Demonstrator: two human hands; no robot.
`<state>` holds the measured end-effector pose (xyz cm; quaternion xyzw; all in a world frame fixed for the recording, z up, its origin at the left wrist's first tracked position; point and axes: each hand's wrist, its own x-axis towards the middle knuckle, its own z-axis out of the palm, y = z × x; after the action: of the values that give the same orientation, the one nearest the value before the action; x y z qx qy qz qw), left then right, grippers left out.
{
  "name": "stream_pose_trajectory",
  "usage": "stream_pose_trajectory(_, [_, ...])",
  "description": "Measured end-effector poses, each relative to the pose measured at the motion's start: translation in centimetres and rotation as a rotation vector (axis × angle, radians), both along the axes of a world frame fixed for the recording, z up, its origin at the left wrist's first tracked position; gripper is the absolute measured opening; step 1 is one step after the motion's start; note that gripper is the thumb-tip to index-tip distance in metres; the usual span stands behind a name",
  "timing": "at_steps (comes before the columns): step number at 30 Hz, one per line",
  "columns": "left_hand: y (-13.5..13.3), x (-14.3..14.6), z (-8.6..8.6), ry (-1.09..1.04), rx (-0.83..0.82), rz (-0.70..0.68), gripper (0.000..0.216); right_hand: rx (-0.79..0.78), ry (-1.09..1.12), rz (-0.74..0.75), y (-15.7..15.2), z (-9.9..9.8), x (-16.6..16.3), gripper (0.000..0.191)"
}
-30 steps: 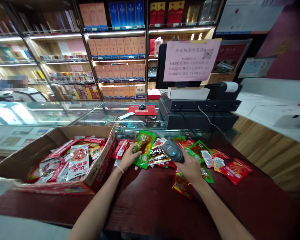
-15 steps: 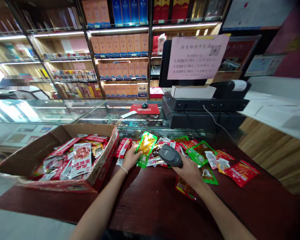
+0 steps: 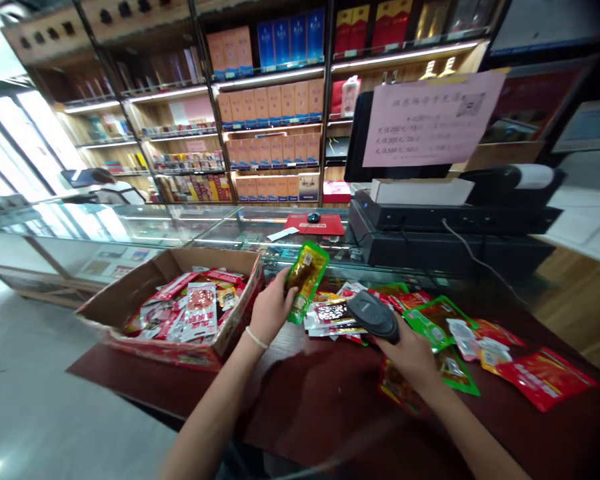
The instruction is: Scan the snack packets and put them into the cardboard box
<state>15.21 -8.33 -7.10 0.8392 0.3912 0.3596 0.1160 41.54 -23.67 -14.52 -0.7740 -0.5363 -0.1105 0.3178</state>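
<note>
My left hand (image 3: 273, 310) is closed on a green snack packet (image 3: 306, 278) and holds it upright above the dark red table (image 3: 325, 393). My right hand (image 3: 409, 352) grips a black barcode scanner (image 3: 373, 315), its head turned towards the packet. Several red and green snack packets (image 3: 440, 330) lie spread on the table under and around both hands. A cardboard box (image 3: 177, 310) full of red packets stands just left of my left hand.
Behind the table runs a glass display counter (image 3: 180, 230) with a red mouse pad and mouse (image 3: 314, 221). A black cash register (image 3: 455, 227) with a pink notice (image 3: 430, 120) stands at the right. Shelves of boxed goods fill the back wall. A person (image 3: 105, 187) is at the far left.
My left hand has lifted the green packet off the pile and raised it upright. The scanner in my right hand stayed close beside it. The view swung to the left.
</note>
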Motion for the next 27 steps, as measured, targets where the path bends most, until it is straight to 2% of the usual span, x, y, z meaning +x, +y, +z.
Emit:
stream_pose_trajectory(3, [-0.1,-4.4,4.3,-0.028,0.054,0.113,0.051,-0.003,-0.021,0.012,0.8,0.8,-0.8,0.054])
stream_pose_trajectory(6, [1.5,-10.0,6.0,-0.039,0.049,0.258,0.05,0.019,-0.072,0.052,1.9,2.2,-2.7,0.052])
stream_pose_trajectory(10, [4.6,-17.3,4.8,0.027,-0.033,0.427,0.051,0.055,-0.12,0.121,3.4,3.9,-5.7,0.05])
stream_pose_trajectory(14, [6.0,-21.1,3.3,0.061,-0.139,0.453,0.037,0.074,-0.115,0.174,4.7,4.7,-7.8,0.045])
stream_pose_trajectory(17, [5.5,-21.1,3.4,0.014,-0.112,0.429,0.034,0.07,-0.124,0.173,5.3,4.5,-8.3,0.042])
stream_pose_trajectory(20, [4.1,-19.0,4.3,0.032,-0.049,0.349,0.032,0.062,-0.148,0.13,5.4,3.8,-7.7,0.043])
stream_pose_trajectory(24, [1.6,-14.0,5.3,0.021,0.033,0.183,0.03,0.094,-0.184,0.064,4.9,2.5,-5.4,0.045])
stream_pose_trajectory(27, [-0.2,-8.9,4.9,-0.027,0.074,-0.005,0.029,0.128,-0.18,0.023,4.0,2.1,-3.3,0.045])
